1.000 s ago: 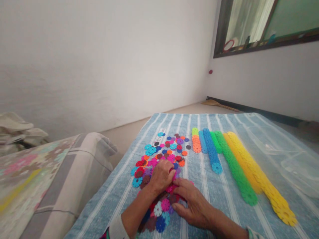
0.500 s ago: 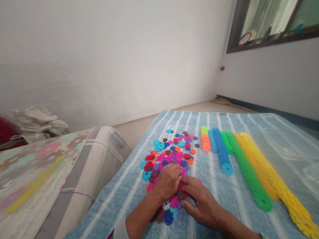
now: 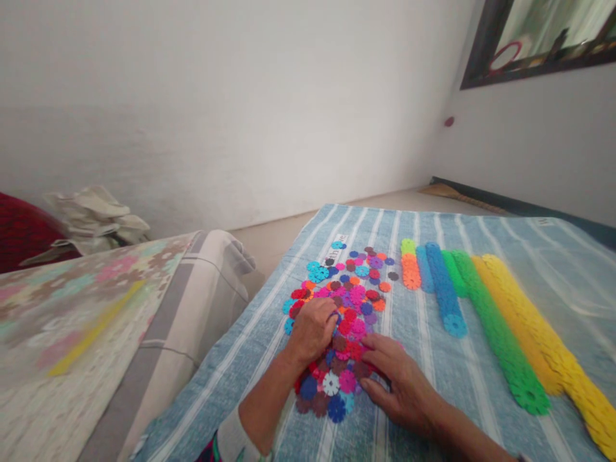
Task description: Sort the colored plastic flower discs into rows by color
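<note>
A loose pile of small notched plastic discs in pink, red, brown, blue, purple and orange lies on a blue striped cloth. My left hand rests over the pile's left side, fingers curled down among the discs; their tips are hidden. At the pile's right edge is my right hand, thumb and fingers apart, touching the discs around a brown disc. A white disc and a dark blue disc lie at the near end, between my forearms.
To the right lie rows of overlapping discs by colour: a short orange row, a blue row, a green row and a long yellow row. Clear plastic lies beyond them. A cloth-covered surface stands at left.
My left hand has moved left and slightly up, away from my right hand, uncovering red and pink discs between them. My right hand has shifted a little right in view as the camera turned.
</note>
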Motion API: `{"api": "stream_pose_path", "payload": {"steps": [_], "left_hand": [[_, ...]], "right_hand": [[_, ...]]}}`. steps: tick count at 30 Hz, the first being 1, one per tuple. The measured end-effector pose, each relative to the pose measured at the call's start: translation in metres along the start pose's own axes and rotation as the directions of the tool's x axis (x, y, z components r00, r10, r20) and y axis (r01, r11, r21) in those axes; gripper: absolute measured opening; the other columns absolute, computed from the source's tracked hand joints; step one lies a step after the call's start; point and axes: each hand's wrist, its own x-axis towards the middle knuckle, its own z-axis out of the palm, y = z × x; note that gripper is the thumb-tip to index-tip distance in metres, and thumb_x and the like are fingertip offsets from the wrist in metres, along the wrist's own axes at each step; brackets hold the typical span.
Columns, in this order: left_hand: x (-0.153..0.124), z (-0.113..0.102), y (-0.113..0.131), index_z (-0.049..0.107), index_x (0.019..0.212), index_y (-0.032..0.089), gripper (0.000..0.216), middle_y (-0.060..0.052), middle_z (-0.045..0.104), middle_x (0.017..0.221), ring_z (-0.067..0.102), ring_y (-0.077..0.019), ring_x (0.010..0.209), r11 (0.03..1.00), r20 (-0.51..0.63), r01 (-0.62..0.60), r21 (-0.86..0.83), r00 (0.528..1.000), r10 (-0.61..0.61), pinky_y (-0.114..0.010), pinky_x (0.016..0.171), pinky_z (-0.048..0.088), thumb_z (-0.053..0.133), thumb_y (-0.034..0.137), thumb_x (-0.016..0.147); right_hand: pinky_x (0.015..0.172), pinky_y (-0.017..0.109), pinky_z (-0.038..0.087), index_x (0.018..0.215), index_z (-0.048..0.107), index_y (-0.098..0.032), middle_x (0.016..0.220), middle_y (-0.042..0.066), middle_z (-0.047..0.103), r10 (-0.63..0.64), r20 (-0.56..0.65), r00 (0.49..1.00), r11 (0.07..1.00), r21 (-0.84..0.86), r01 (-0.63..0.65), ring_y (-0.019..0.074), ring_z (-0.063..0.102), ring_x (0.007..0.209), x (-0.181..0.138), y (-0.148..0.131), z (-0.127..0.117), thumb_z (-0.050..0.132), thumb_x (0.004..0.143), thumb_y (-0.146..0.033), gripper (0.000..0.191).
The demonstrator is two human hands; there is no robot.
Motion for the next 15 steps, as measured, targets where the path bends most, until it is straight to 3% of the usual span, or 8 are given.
{"api": "stream_pose_path", "payload": {"steps": [7,15], "left_hand": [[-0.001,-0.013,-0.04,0.069,0.085,0.019,0.018,-0.008,0.073,0.097,0.065,-0.0227,0.097,0.975,-0.136,0.221,-0.031,0.965,-0.223,-0.038,0.092,0.05,0.051,0.021,0.082],[-0.003,-0.014,-0.064,0.069,0.078,0.021,0.018,-0.004,0.074,0.091,0.066,-0.0198,0.091,0.89,-0.259,0.431,-0.148,0.852,-0.456,-0.032,0.091,0.049,0.051,0.024,0.077]], "right_hand": [[0.1,0.049,0.047,0.113,0.064,-0.021,0.126,0.015,0.062,-0.011,0.006,1.0,0.997,-0.071,0.011,0.0298,0.057,0.119,-0.001,0.003,0.002,0.06,0.084,-0.027,0.03],[0.104,0.058,0.037,0.126,0.058,-0.022,0.134,0.015,0.056,-0.081,0.129,0.988,0.98,-0.17,0.103,0.0341,0.049,0.125,0.02,-0.012,0.011,0.067,0.082,-0.035,0.046]]}}
